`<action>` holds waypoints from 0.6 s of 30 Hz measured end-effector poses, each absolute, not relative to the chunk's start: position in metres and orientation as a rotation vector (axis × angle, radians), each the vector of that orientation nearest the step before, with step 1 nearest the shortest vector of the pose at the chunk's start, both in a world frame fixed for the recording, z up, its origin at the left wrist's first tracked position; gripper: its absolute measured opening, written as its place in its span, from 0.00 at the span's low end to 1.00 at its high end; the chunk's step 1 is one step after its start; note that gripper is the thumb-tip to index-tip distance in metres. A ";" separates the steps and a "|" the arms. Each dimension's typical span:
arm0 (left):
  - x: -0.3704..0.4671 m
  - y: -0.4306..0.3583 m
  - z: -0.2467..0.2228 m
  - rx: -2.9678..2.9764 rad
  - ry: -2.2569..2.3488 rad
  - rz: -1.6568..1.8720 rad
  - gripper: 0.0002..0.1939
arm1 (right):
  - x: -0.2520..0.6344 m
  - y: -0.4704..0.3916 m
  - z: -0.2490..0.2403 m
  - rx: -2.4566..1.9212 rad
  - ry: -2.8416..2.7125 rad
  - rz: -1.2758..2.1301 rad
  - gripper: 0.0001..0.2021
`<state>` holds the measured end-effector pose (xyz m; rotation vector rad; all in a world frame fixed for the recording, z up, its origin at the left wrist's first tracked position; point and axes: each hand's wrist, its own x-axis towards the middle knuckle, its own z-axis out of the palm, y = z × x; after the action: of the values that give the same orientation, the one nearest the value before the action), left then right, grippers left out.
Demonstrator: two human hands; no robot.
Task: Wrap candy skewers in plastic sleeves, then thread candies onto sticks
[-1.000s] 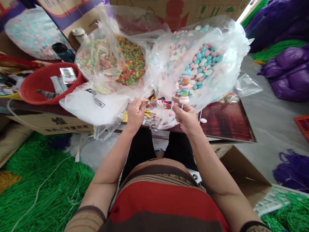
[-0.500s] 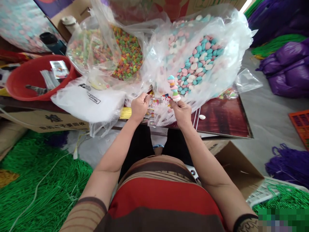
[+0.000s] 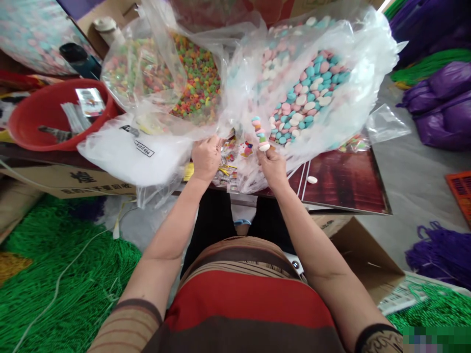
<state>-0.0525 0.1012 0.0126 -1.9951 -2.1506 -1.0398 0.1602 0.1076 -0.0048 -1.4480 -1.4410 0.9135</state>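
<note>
The right hand, just right of the middle of the frame, has its fingers closed around the lower end of a candy skewer, which stands up from the grip, tilted slightly left, with pink, blue, white, orange and green pieces stacked on it. The left hand, left of centre, has its fingers curled in; how tightly they close, and whether they hold anything, I cannot tell. Between the hands lie small printed wrappers. Right of the right hand, two white sticks and a loose white candy rest on the tabletop. Above the right hand sprawls an open plastic bag of pink, blue and white candies; at upper centre-left is a bag of colourful ring candies. Further left are a white bag marked "Happy" and a red basin. Green cords fill the lower left.
</note>
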 end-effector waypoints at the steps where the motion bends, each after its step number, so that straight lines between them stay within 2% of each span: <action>1: -0.056 0.099 0.015 -1.978 -2.138 -1.128 0.18 | 0.160 0.108 -0.006 -1.453 -1.403 0.920 0.20; 7: -0.053 0.071 0.040 -1.989 -2.137 -1.749 0.24 | 0.170 0.093 0.018 -1.246 -1.015 1.156 0.21; 12: -0.029 0.046 0.058 -2.235 -2.084 -1.852 0.30 | 0.180 0.073 0.044 -1.006 -0.928 1.453 0.23; 18: -0.008 0.025 0.062 -2.389 -2.087 -2.091 0.30 | 0.192 0.065 0.040 -1.019 -0.842 1.472 0.26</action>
<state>-0.0085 0.0254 0.0617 -2.3893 -2.0868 -2.0914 0.1919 0.0646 0.0397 -1.0189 -0.8424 1.4721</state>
